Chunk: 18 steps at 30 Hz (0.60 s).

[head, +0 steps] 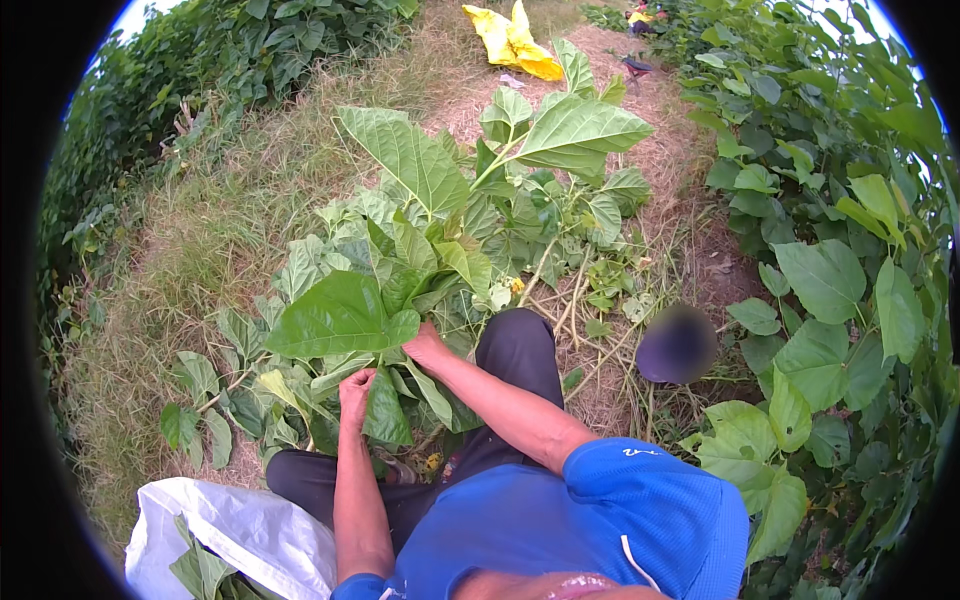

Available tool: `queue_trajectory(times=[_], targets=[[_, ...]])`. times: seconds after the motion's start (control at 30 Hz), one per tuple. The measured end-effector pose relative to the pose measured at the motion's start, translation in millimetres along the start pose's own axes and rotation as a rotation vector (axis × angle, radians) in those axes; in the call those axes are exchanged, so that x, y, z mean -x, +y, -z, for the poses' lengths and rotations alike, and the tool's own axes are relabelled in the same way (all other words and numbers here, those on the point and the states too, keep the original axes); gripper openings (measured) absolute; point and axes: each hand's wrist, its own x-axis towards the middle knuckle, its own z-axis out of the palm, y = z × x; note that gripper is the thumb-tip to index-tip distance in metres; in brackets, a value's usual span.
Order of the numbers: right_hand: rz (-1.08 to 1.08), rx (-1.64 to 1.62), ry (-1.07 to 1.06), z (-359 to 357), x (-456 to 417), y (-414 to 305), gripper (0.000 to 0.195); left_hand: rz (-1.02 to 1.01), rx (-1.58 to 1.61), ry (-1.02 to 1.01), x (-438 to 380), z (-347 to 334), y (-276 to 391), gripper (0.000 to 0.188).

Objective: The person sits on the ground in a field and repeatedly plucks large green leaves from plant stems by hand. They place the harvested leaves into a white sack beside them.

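My left hand (354,394) has its fingers pinched together at a green leaf's stalk, just below a large glossy leaf (330,319). Just up and right of it, my right hand (426,346) grips a leafy branch (431,247), which looks like mulberry. Leaves cover its fingertips and the stem inside the grip. Cut branches with broad, partly wilted leaves (307,262) lie heaped in front of me and around my legs. Bare stems (577,292) stick out of the heap beside my right knee.
A white woven sack (232,517) with loose leaves (199,566) stands at my lower left. To the right lies a round dark purple thing (677,345), blurred. Leafy bushes (817,300) line the right side. Farther off are a yellow sheet (514,41), a small stool (637,67) and a person (640,19).
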Motion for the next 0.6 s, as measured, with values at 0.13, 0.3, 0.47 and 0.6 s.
queue_trajectory(times=[0.13, 0.3, 0.47, 0.6], targets=[[0.016, 0.043, -0.001, 0, 5, -6, 0.028, 0.004, -0.012, 0.009, 1, -1, 0, 0.012], [0.063, 0.051, 0.011, 1, 5, -4, 0.026, 0.01, -0.035, 0.015, 1, -2, 0, 0.013], [0.034, 0.042, 0.002, -2, 10, -12, 0.027, 0.012, -0.05, 0.031, 1, -1, -1, 0.013], [0.033, 0.015, 0.011, -1, 7, -9, 0.027, 0.011, -0.049, 0.025, 4, -5, 4, 0.013]])
